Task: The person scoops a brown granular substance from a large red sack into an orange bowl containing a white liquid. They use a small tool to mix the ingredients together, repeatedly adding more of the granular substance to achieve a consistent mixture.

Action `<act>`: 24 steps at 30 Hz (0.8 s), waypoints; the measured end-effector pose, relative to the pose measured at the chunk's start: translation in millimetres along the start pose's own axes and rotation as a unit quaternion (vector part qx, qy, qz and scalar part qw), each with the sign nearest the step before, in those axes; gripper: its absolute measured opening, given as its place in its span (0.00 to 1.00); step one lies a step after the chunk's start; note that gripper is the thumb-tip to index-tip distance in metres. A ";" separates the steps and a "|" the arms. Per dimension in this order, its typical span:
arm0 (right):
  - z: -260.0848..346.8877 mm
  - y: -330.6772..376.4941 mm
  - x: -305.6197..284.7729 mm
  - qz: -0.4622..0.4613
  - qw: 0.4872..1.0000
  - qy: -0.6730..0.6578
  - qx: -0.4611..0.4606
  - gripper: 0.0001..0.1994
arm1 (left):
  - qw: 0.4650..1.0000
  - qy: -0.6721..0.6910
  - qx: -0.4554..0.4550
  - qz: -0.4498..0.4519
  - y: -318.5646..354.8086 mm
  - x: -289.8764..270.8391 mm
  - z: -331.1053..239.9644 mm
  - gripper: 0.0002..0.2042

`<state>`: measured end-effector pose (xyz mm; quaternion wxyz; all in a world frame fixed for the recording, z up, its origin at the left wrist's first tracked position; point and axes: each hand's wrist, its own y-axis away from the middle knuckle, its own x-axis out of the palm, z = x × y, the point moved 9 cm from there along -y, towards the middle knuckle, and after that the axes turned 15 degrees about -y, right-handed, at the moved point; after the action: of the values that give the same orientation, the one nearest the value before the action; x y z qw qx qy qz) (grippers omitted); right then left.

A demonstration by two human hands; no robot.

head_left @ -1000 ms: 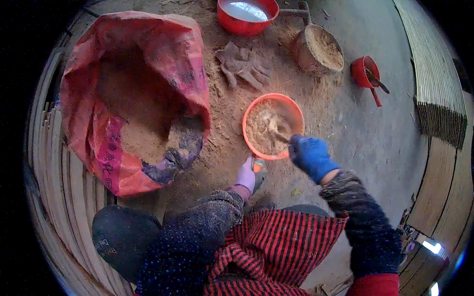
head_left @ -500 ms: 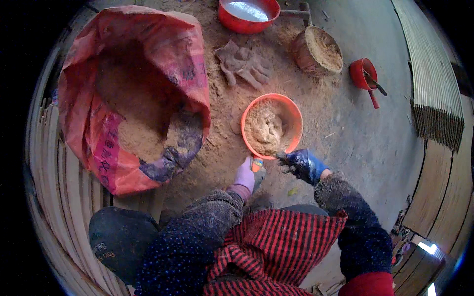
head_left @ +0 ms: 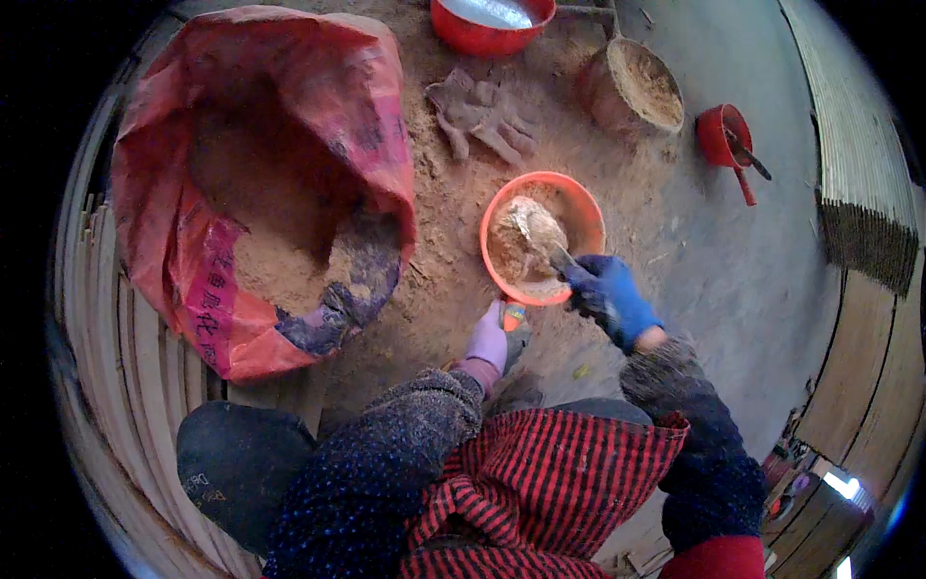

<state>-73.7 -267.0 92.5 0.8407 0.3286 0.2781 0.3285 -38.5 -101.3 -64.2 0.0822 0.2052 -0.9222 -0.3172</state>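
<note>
Mixing is judged underway: a tool (head_left: 562, 259) is gripped by the right hand (head_left: 610, 297) at the orange bowl's (head_left: 588, 207) four o'clock, while its six o'clock handle is clasped by the left hand (head_left: 492, 338); deeper stirring seems called for.

To your left, the big red sack (head_left: 260, 183) of sawdust walls off that whole side and its slumped mouth comes near the orange bowl (head_left: 542, 236), so only a narrow strip of sawdust-strewn floor lets a hand through between them. Far of the bowl, a pair of dusty gloves (head_left: 482, 116), a red basin (head_left: 492, 19) and a round sawdust-filled pot (head_left: 632, 92) crowd the way, with small gaps between them. To your right you have open grey floor (head_left: 733, 280) past the bowl, broken only by a small red scoop (head_left: 728, 140) far right and bounded by stacked bamboo strips (head_left: 858, 174).
</note>
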 end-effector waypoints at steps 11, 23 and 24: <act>52.4 14.2 -13.3 -0.057 0.891 0.427 -0.145 0.11 | 0.998 -0.055 -0.009 -0.031 8.5 -13.8 1.1 0.21; 7.9 -4.7 -10.1 -0.007 0.901 0.413 -0.134 0.12 | 0.993 -0.094 0.056 -0.054 -9.1 -1.9 14.3 0.23; 5.6 -0.1 -19.1 0.008 0.949 0.311 -0.061 0.15 | 0.994 -0.099 0.034 -0.043 -7.3 -1.9 14.0 0.23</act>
<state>-81.9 -283.1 100.8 0.7284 0.1609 0.5025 0.4370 -38.3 -98.0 -79.8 -0.0300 0.2145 -0.9264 -0.3080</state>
